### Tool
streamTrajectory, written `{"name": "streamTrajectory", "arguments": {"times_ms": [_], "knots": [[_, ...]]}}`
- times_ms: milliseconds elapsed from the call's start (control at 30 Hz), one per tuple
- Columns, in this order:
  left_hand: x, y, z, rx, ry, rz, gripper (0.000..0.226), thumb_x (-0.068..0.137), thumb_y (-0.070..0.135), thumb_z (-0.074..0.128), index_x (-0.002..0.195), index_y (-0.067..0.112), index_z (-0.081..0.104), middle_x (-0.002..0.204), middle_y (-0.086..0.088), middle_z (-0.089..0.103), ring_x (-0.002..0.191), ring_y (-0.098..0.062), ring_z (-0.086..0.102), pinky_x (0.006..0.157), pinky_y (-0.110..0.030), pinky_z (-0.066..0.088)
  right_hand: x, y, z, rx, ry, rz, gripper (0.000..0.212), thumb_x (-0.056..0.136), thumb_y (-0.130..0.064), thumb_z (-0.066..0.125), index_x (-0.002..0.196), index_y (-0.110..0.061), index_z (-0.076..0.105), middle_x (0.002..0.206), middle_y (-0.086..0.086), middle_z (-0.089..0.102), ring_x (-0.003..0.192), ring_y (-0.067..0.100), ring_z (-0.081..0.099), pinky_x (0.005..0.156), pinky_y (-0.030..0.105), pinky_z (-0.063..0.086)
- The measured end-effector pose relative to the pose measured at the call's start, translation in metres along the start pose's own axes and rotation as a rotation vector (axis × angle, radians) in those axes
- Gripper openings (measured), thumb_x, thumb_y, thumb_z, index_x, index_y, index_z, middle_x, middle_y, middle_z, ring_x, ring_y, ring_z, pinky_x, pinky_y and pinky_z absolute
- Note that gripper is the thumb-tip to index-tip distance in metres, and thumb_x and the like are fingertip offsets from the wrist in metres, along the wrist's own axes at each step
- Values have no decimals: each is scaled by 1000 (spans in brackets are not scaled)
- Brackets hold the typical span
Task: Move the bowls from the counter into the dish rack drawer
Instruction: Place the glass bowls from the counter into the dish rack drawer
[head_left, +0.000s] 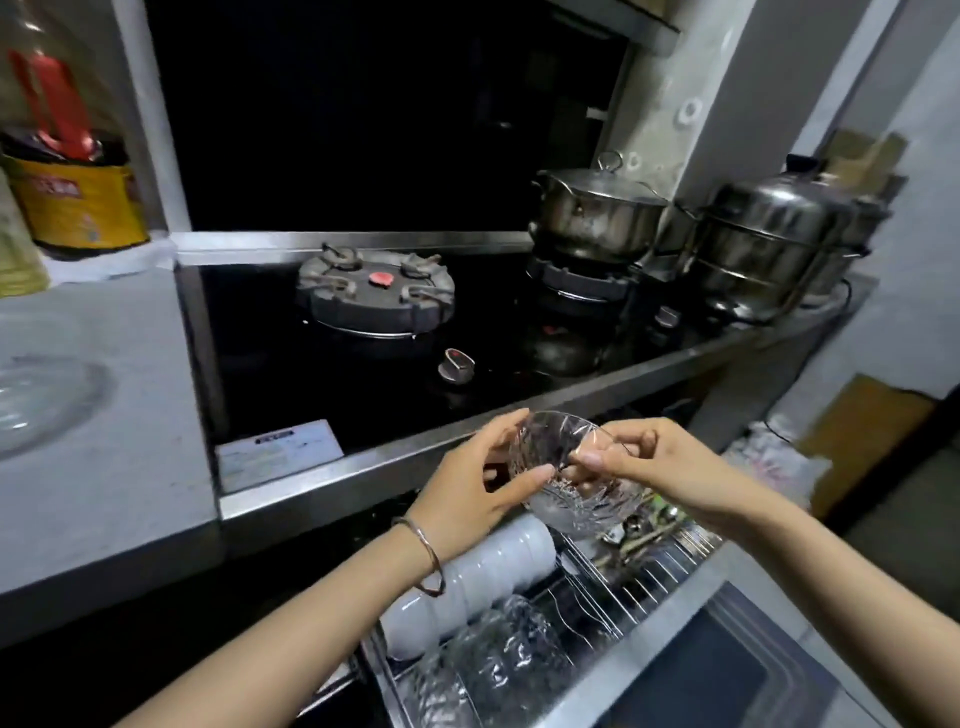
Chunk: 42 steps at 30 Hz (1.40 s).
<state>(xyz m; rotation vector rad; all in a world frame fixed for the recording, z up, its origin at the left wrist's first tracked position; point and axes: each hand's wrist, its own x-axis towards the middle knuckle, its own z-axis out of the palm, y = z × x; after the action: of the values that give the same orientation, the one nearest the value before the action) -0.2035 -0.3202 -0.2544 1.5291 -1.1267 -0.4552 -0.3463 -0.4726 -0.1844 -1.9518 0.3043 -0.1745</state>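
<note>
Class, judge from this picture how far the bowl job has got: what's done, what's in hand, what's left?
Done: white bowls and glass bowls already sit in the rack drawer. In hand: the left hand and right hand hold a cut-glass bowl above the drawer. Left: setting it in the rack; a clear dish on the counter at far left may still need moving.

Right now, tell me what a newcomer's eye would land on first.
A cut-glass bowl is held mid-frame between the left hand and right hand, above the open dish rack drawer. Below it, a row of white bowls sits racked. At back right, a lidded steel pot stands on a burner.
</note>
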Motion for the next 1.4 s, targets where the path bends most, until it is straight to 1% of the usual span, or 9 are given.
{"name": "streamTrajectory", "arguments": {"times_ms": [200,333,500,633,733,900,1067,1200,1400], "knots": [[-11,-47,57,76,-147,-38,67,80,49,61,140,31,36,139,12,48,120,5,44,101,-11,34,-12,76,-12,114,7,234,17,80,-26,71,88,-11,75,83,9,74,69,9,65,64,13,50],[-23,-95,75,292,-248,-126,72,84,48,59,145,25,27,150,3,34,136,-12,32,112,-28,26,-1,123,-7,153,95,436,17,73,-26,73,84,-13,75,81,9,70,59,10,60,54,14,45],[-42,-150,89,621,-417,-254,89,81,63,51,148,30,2,159,1,2,146,-19,2,118,-35,3,18,171,2,46,86,675,19,87,-26,64,78,-9,64,65,1,57,45,6,45,41,14,34],[-49,-180,96,709,-452,-307,96,77,71,48,148,30,-2,159,0,-7,145,-21,-9,117,-41,-7,30,199,9,44,62,833,25,90,-25,61,101,-3,64,68,1,57,43,6,46,34,13,36],[-55,-199,99,753,-461,-324,101,72,80,40,148,30,-6,158,1,-12,144,-20,-16,115,-42,-13,41,219,13,30,-9,923,29,91,-30,57,106,-6,61,72,2,55,56,10,48,42,16,42],[-61,-219,103,806,-439,-360,114,61,90,30,147,27,-12,156,0,-18,142,-19,-20,111,-39,-19,56,248,19,-25,-144,1032,28,91,-39,54,85,-12,58,79,3,55,63,13,48,59,23,42],[-61,-225,105,834,-410,-353,121,56,93,28,147,25,-13,156,3,-20,142,-18,-22,112,-38,-20,67,259,31,-20,-346,1106,29,96,-37,46,104,-9,50,77,3,49,64,15,44,67,32,42],[-62,-225,105,821,-396,-335,122,55,94,25,147,25,-14,154,4,-22,139,-16,-26,113,-37,-19,71,259,39,-52,-439,1120,26,97,-36,45,85,-15,53,78,1,53,64,12,47,61,25,43],[-63,-225,104,796,-381,-333,122,55,94,26,147,24,-13,154,5,-23,140,-16,-24,115,-36,-17,71,257,42,31,-472,1176,31,99,-30,42,78,-9,50,78,4,52,69,14,48,72,33,44]]}}
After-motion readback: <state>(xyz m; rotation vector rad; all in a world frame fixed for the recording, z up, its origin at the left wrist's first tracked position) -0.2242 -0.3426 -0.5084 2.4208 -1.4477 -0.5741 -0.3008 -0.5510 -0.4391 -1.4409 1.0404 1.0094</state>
